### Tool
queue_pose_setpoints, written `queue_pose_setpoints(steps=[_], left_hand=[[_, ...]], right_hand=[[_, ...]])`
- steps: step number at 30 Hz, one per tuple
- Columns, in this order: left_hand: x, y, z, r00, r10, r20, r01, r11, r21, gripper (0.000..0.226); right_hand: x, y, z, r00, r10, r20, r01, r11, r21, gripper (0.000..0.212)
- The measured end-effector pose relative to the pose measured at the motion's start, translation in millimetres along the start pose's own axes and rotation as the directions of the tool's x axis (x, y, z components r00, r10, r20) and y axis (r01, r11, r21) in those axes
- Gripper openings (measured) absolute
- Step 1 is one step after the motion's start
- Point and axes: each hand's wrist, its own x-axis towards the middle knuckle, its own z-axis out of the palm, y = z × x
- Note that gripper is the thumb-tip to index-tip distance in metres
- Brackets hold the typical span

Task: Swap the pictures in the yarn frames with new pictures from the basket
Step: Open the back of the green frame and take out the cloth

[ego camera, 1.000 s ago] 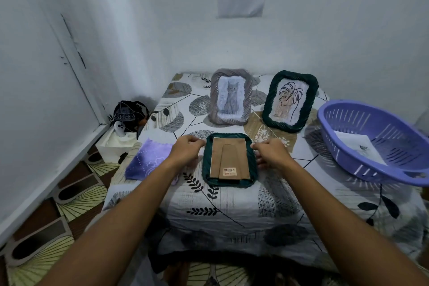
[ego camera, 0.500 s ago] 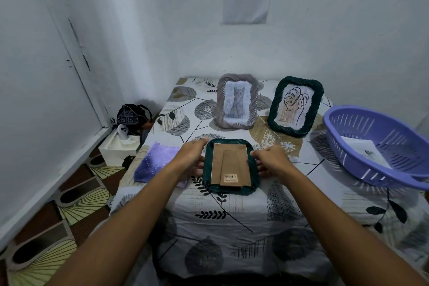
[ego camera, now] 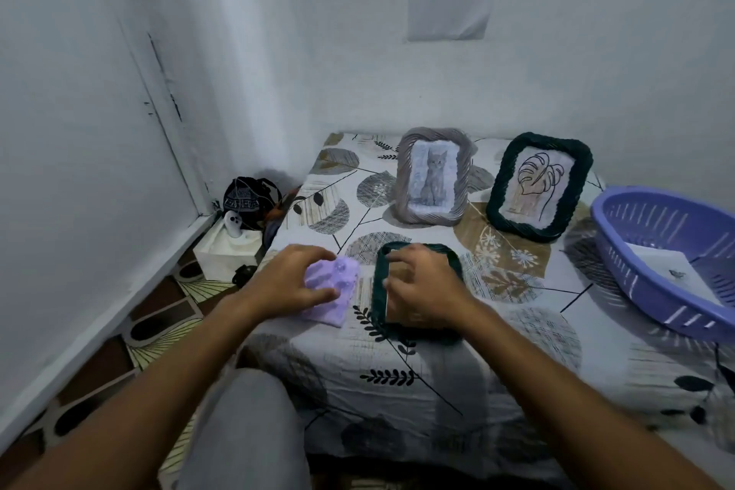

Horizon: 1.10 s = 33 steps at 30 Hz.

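Note:
A dark green yarn frame [ego camera: 452,255] lies face down near the table's front, its brown cardboard back [ego camera: 399,275] up. My right hand [ego camera: 427,284] lies over that back, fingers curled at its left edge. Just left of the frame, my left hand [ego camera: 292,282] pinches a purple picture [ego camera: 340,302], thumb on top and fingers beneath. A grey yarn frame [ego camera: 403,187] with a cat picture and a second dark green yarn frame [ego camera: 499,187] with a leaf drawing stand upright behind. The purple basket [ego camera: 620,251] at the right holds a white picture [ego camera: 672,270].
The table wears a leaf-print cloth [ego camera: 517,350] and stands against the white back wall. In the floor corner to the left sit a white box [ego camera: 222,251] and a black bag [ego camera: 248,197]. My grey-clad knee [ego camera: 242,430] shows at the table's front edge.
My left hand left the frame's left side and took hold of the purple picture. My right hand slid from the frame's right side onto its cardboard back. The camera tilted slightly.

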Motion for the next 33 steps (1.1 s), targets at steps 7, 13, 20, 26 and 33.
queue_pose_setpoints(steps=[7, 13, 20, 26, 33], left_hand=[[-22, -51, 2, 0.962, -0.063, 0.267, -0.033, 0.94, 0.34, 0.108], [-18, -66, 12, 0.955, -0.079, 0.287, -0.035, 0.928, 0.37, 0.109], [-3, -75, 14, 0.955, -0.072, 0.287, -0.04, 0.929, 0.368, 0.114], [16, -79, 10, 0.949, -0.09, 0.302, -0.03, 0.929, 0.369, 0.111], [37, -84, 5, 0.941, -0.124, 0.316, 0.008, 0.939, 0.344, 0.122]], right_hand=[[15, -24, 49, 0.891, -0.218, 0.399, 0.358, 0.878, -0.319, 0.069], [30, -13, 66, 0.88, -0.201, 0.431, 0.389, 0.825, -0.41, 0.081], [49, -7, 69, 0.877, -0.234, 0.419, 0.417, 0.804, -0.424, 0.076], [69, -2, 68, 0.879, -0.19, 0.438, 0.387, 0.821, -0.42, 0.074], [89, 1, 66, 0.877, -0.155, 0.454, 0.358, 0.842, -0.404, 0.073]])
